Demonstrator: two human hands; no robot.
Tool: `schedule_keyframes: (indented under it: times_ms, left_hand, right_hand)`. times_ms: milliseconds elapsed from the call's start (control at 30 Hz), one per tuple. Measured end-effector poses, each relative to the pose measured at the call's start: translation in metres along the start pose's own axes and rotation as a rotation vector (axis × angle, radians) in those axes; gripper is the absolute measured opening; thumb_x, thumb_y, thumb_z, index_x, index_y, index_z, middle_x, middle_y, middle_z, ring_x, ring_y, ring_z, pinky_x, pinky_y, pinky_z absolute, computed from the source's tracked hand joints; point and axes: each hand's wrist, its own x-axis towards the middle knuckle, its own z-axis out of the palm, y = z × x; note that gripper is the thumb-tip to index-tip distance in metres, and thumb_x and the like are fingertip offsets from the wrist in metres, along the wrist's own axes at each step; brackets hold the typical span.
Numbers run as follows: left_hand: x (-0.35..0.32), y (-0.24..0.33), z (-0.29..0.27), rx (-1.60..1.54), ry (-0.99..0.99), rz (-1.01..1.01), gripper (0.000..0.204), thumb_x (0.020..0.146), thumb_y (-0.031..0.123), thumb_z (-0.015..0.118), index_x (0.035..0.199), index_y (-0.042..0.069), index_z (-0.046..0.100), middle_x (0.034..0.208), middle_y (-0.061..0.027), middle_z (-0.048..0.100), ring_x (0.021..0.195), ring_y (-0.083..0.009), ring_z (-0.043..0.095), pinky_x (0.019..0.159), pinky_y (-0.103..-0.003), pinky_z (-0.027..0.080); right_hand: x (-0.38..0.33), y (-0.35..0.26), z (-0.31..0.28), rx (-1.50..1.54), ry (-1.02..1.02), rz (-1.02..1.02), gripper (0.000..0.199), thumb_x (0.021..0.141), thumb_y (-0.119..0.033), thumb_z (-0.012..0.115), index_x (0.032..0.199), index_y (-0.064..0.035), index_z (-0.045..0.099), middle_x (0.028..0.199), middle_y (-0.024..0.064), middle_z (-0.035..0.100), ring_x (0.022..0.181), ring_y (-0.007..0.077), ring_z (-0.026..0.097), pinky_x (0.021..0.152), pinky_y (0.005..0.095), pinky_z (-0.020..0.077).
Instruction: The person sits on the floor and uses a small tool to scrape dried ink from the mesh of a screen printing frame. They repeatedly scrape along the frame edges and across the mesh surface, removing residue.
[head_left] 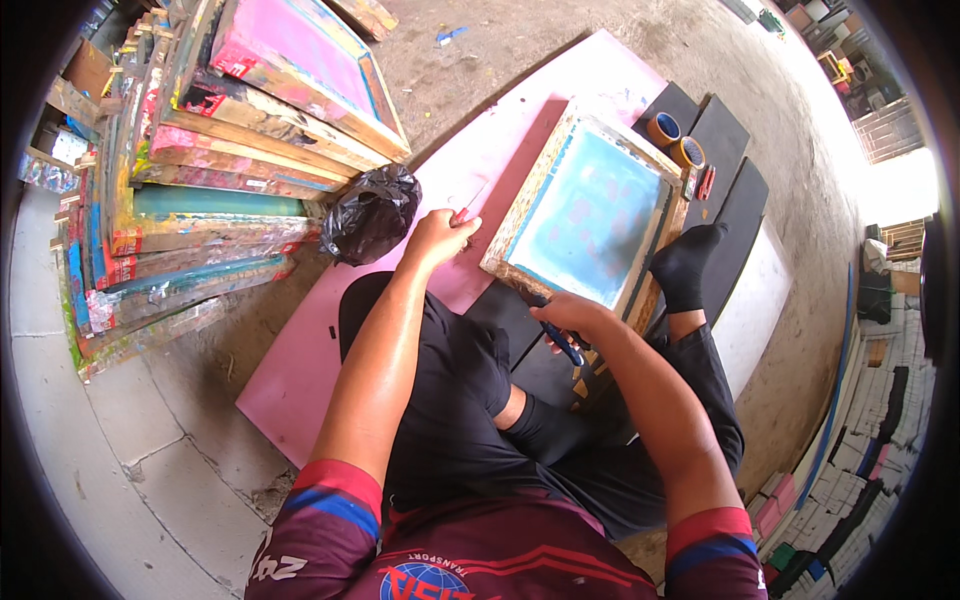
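My left hand (443, 238) is closed around the red handle of a screwdriver-like tool (460, 215), its thin shaft pointing away over the pink board. My right hand (572, 316) grips dark blue-handled pliers (562, 343); their dark head (534, 297) is at the near corner of a wooden screen-printing frame (520, 277). I cannot tell whether the jaws bite on anything. Pale blue mesh (585, 215) with pinkish blotches fills the frame, which lies tilted before my crossed legs.
Stacked paint-stained screen frames (200, 235) stand at the left, beside a crumpled black plastic bag (372, 213). Two tape rolls (688, 152) and a small red tool (706, 182) sit beyond the frame. Pink board (300, 395) and black panels (715, 140) lie beneath. My socked foot (688, 265) is beside the frame.
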Motion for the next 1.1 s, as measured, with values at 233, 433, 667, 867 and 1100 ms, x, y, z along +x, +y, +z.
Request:
schedule_keyframes:
  times_ms: [233,433,667,867,1100]
  left_hand:
    - [0.009,-0.009,0.006,0.039,0.004,0.034,0.051,0.091,0.048,0.073,0.095,-0.003,0.072,0.089,-0.0212,0.076,0.087,-0.034,0.075,0.079,-0.042,0.056]
    - [0.003,-0.001,0.005,0.098,-0.015,0.018,0.052,0.092,0.05,0.072,0.1,-0.001,0.072,0.093,-0.0225,0.075,0.091,-0.0372,0.074,0.08,-0.044,0.055]
    - [-0.001,-0.002,0.004,0.143,-0.016,0.036,0.049,0.092,0.049,0.072,0.098,0.0,0.072,0.089,-0.0204,0.075,0.086,-0.0342,0.074,0.078,-0.043,0.054]
    - [-0.007,-0.012,0.013,0.084,-0.084,0.058,0.042,0.093,0.039,0.076,0.097,-0.003,0.07,0.081,-0.0135,0.073,0.076,-0.0219,0.072,0.072,-0.036,0.054]
    - [-0.001,-0.014,0.021,0.107,-0.107,0.081,0.041,0.094,0.034,0.077,0.104,-0.005,0.069,0.085,-0.0126,0.074,0.077,-0.0178,0.073,0.072,-0.033,0.055]
  right_hand:
    - [0.002,-0.006,0.0,-0.256,0.046,-0.042,0.047,0.101,-0.036,0.064,0.098,0.01,0.07,0.08,0.0202,0.072,0.061,0.0298,0.071,0.058,0.0441,0.0572]
    - [0.011,0.036,0.043,-0.517,0.525,-0.234,0.048,0.101,-0.04,0.062,0.102,0.0076,0.072,0.099,0.029,0.074,0.1,0.0456,0.072,0.088,0.0532,0.0561]
    - [0.02,0.052,0.072,-0.386,0.621,-0.22,0.043,0.1,-0.04,0.063,0.101,0.0031,0.069,0.098,0.031,0.073,0.099,0.0501,0.071,0.093,0.0567,0.0534]
    - [0.024,0.063,0.076,-0.387,0.677,-0.317,0.045,0.1,-0.043,0.062,0.093,0.0015,0.068,0.092,0.0305,0.072,0.096,0.049,0.071,0.088,0.058,0.0545]
    - [0.024,0.063,0.065,-0.207,0.475,-0.319,0.056,0.099,-0.048,0.062,0.097,0.0069,0.07,0.094,0.0317,0.072,0.099,0.0489,0.071,0.09,0.0545,0.0544]
